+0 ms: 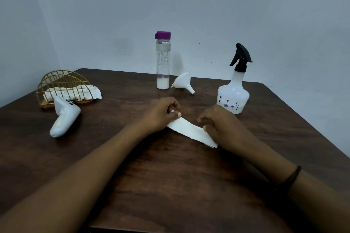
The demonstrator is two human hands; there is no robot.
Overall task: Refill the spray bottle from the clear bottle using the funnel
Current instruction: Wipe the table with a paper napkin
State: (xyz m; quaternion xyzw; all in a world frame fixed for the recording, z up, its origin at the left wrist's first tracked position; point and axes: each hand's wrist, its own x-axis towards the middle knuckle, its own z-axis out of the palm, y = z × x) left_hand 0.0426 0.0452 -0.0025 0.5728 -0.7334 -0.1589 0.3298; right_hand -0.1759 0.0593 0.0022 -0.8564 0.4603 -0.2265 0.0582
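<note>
A clear bottle with a purple cap stands upright at the back of the table, a little liquid at its bottom. A white funnel lies on its side just right of it. The white spray bottle with a black trigger head stands upright at the right. Near the table's middle a folded white tissue lies flat. My left hand pinches its far end, and my right hand pinches its near end. Both hands sit in front of the bottles, apart from them.
A gold wire napkin holder with crumpled white tissues stands at the back left of the dark wooden table. A white handheld controller lies in front of it. A pale wall stands close behind the table.
</note>
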